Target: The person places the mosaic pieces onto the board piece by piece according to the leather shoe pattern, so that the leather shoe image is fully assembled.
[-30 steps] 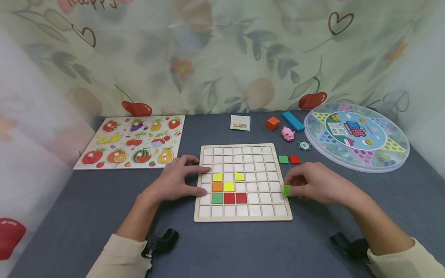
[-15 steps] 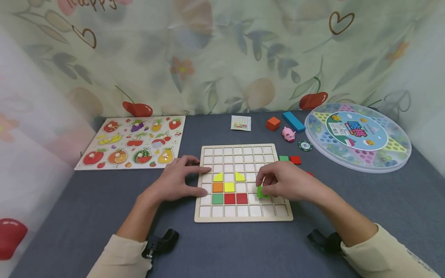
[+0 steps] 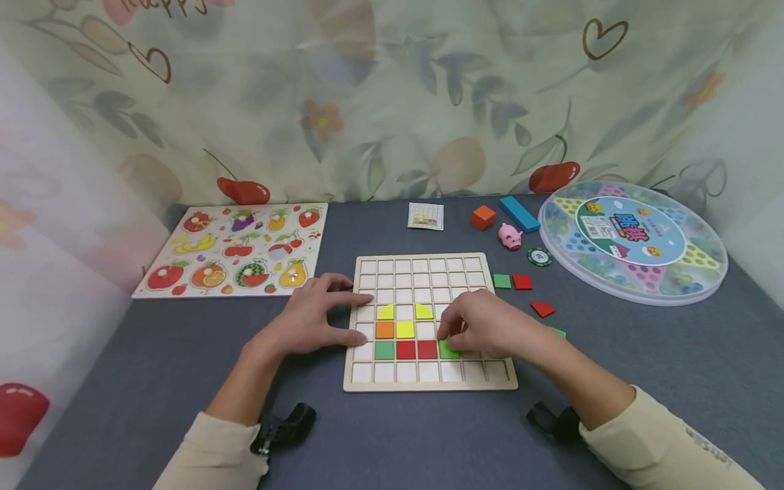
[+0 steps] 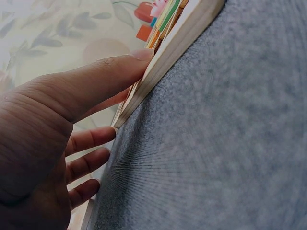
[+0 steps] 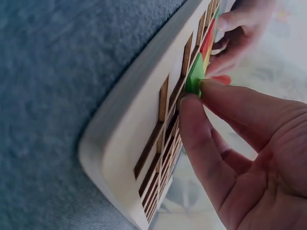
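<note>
Head view, against a second earlier, showed that the light green tile point(image 3: 450, 351) had travelled from the right edge of the wooden board point(image 3: 429, 387) to the fifth cell of its second row from the bottom, just beside a red tile point(image 3: 427, 350). The right hand point(image 3: 486, 323) had carried it, and its grip was clamped on the tile between thumb and fingertips. For the work in hand, this looked like a placement nearly made, lengthening the row begun by the dark green tile point(image 3: 384, 350). The left hand point(image 3: 320, 316) had stayed put, thumb and forefinger apart on the left rim, seemingly steadying the board.

Right wrist view had the tile tilted, but fingertips covered its lower part, so I could not tell whether it touched the cell's floor. The same hand hid several cells to the right. On the table point(image 3: 429, 435), a red rounded piece point(image 3: 542, 309) had come clear of the hand; of a green piece point(image 3: 559, 332) only a corner showed past the right forearm point(image 3: 584, 371). The card point(image 3: 425, 216) was too small to read.
</note>
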`<state>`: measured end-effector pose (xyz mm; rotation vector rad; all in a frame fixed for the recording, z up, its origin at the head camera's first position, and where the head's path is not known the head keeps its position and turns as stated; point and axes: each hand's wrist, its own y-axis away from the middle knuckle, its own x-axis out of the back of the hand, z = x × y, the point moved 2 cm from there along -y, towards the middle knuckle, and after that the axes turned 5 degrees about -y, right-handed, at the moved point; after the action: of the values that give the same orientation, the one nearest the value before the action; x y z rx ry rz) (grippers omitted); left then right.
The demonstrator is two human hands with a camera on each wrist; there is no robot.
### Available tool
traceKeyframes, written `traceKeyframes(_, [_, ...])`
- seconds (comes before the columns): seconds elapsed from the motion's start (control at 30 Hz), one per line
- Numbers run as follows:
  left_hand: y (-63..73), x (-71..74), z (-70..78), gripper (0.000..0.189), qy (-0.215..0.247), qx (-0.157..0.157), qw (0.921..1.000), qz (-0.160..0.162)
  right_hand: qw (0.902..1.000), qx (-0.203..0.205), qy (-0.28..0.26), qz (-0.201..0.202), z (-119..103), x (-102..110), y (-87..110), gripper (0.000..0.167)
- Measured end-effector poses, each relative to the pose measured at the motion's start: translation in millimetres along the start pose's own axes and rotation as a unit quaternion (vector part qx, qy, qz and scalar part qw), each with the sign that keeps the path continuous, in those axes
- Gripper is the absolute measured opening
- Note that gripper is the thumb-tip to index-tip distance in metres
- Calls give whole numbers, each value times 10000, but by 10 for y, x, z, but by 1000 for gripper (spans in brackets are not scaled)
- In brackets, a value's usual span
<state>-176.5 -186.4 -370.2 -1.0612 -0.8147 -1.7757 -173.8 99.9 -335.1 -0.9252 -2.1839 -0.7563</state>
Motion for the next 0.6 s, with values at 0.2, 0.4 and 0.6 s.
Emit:
traceKeyframes(0.2, [5,2,3,66,3,-45,10000,21,9992,269,234,170,-7,-31,22,13])
traceKeyframes(0.4, [3,1,5,66,3,-93,9999,49,9986,310,-21,431,94,30,147,10])
traceKeyframes(0.6, [5,9,11,66,23,-63,10000,42,9985,26,-273,469,289,195,343,14])
